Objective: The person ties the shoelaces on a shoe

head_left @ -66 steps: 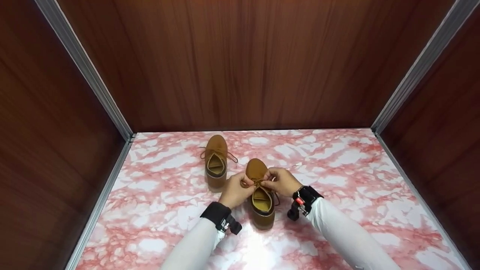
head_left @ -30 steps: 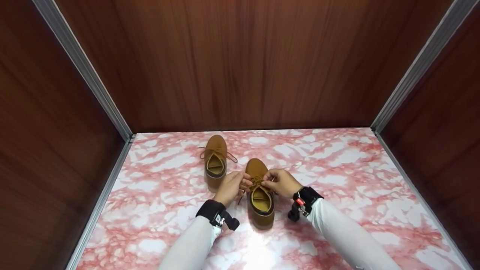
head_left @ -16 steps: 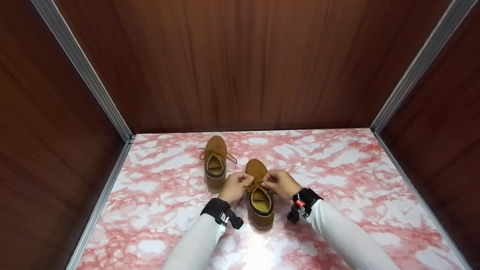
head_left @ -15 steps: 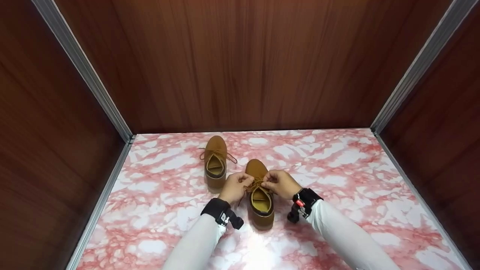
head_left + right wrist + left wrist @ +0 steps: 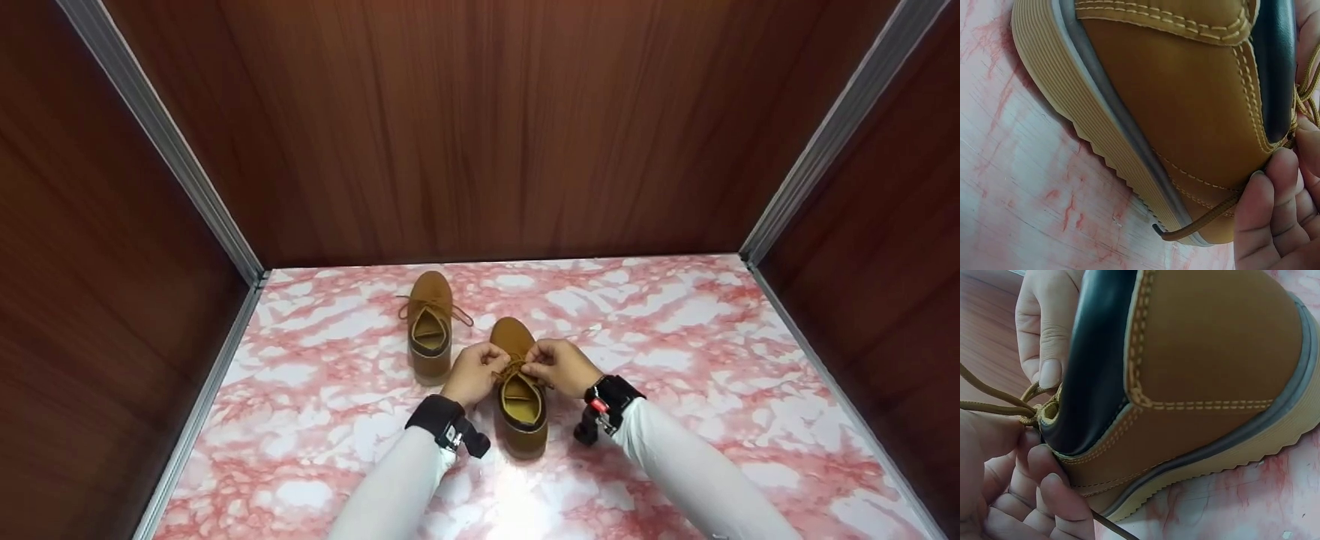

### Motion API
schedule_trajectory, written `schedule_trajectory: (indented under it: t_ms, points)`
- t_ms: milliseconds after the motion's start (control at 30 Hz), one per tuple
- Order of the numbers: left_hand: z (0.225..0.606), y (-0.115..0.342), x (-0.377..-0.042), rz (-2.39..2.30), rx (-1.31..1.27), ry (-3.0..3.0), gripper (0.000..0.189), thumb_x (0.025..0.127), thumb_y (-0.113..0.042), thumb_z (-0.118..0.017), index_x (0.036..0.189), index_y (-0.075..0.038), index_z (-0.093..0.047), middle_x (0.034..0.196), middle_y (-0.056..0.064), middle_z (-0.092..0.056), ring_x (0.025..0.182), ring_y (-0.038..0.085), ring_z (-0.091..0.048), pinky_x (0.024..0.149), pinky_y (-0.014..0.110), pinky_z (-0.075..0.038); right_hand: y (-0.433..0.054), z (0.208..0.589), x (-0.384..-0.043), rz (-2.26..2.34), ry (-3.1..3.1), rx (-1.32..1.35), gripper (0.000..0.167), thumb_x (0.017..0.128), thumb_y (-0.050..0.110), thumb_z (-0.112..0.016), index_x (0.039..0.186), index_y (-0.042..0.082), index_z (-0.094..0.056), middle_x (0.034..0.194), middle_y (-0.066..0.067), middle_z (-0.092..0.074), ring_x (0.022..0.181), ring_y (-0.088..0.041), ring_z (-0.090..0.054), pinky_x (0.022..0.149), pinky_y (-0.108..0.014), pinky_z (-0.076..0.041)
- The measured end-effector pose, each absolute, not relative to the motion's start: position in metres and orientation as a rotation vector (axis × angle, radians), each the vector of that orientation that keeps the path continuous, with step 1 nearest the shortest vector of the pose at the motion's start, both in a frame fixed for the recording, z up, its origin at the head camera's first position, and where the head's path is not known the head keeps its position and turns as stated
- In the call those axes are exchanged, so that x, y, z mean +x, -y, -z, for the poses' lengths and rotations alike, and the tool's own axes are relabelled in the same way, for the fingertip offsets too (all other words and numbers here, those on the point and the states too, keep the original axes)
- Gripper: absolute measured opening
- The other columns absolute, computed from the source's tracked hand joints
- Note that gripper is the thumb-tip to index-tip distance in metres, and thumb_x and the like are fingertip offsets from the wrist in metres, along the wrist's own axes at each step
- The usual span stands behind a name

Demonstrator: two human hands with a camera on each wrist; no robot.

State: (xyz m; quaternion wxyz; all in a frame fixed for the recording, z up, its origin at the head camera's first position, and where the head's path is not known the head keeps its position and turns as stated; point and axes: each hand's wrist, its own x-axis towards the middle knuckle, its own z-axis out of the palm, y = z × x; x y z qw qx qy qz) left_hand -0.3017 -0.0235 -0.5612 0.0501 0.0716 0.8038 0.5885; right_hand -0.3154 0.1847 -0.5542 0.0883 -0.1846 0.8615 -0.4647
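In the head view a tan lace-up shoe (image 5: 523, 442) stands toe away, between my two hands. My left hand (image 5: 471, 375) is at the left of its lacing, pinching the brown shoelace (image 5: 999, 406) close to the knot. From the other side my right hand (image 5: 566, 367) pinches the lace at the knot with thumb and forefinger. Loops of lace stand up from the knot in both wrist views. A loose lace end (image 5: 1199, 224) hangs down the shoe's side below the right fingers. The exact grip points are partly covered by the fingertips.
A matching shoe (image 5: 431, 289) with a tied bow stands farther back at the left, close to my left hand. Both shoes are on a red-and-white marbled surface (image 5: 660, 315). Dark wood-look panels (image 5: 465, 135) rise behind and on both sides.
The left fingers spread loosely beside the lacing about a second ago, then came together on the lace and shifted slightly right toward the knot. The right hand and both shoes stay nearly in place.
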Motion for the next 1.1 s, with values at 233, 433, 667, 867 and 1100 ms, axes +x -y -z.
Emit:
schedule_trajectory:
  t_ms: [233,433,667,867,1100]
  points:
    - [0.561,0.023,-0.301,-1.813,0.231,-2.449,0.013,0.102,-0.011,-0.064,0.098,0.0,-0.07,0.074,-0.006,-0.054,0.07,0.008,-0.053,0.066,0.02,-0.044,-0.187,0.551,-0.313,1.377,-2.552,-0.561,0.011,0.096,0.011,-0.075,0.094,0.002,-0.069,0.084,-0.009,-0.07,0.064,-0.006,-0.058,0.057,-0.018,-0.047]
    - [0.561,0.023,-0.3,-1.853,0.195,-2.412,0.014,0.102,-0.013,-0.064,0.099,-0.001,-0.069,0.081,0.001,-0.066,0.067,0.007,-0.057,0.061,0.02,-0.047,-0.191,0.548,-0.312,1.383,-2.563,-0.546,0.01,0.095,0.01,-0.075,0.096,0.004,-0.068,0.091,-0.01,-0.071,0.069,-0.008,-0.062,0.061,-0.019,-0.052]
    - [0.56,0.025,-0.298,-1.883,0.203,-2.371,0.014,0.104,-0.013,-0.063,0.101,0.0,-0.067,0.09,0.012,-0.074,0.065,0.008,-0.059,0.059,0.02,-0.049,-0.197,0.546,-0.311,1.425,-2.561,-0.575,0.013,0.094,0.01,-0.076,0.093,0.002,-0.067,0.094,-0.014,-0.07,0.074,-0.01,-0.064,0.065,-0.019,-0.055]
    - [0.559,0.025,-0.298,-1.882,0.183,-2.36,0.013,0.104,-0.013,-0.062,0.101,-0.002,-0.067,0.089,0.009,-0.075,0.064,0.01,-0.059,0.057,0.02,-0.048,-0.2,0.539,-0.307,1.419,-2.536,-0.636,0.013,0.092,0.008,-0.078,0.093,0.002,-0.067,0.096,-0.013,-0.07,0.076,-0.008,-0.065,0.068,-0.019,-0.055]
    - [0.559,0.026,-0.298,-1.919,0.167,-2.325,0.012,0.103,-0.012,-0.063,0.101,-0.002,-0.068,0.088,0.008,-0.076,0.062,0.009,-0.059,0.062,0.021,-0.052,-0.201,0.53,-0.298,1.384,-2.491,-0.718,0.02,0.084,0.008,-0.085,0.097,0.004,-0.069,0.099,-0.012,-0.071,0.078,-0.013,-0.065,0.068,-0.019,-0.055]
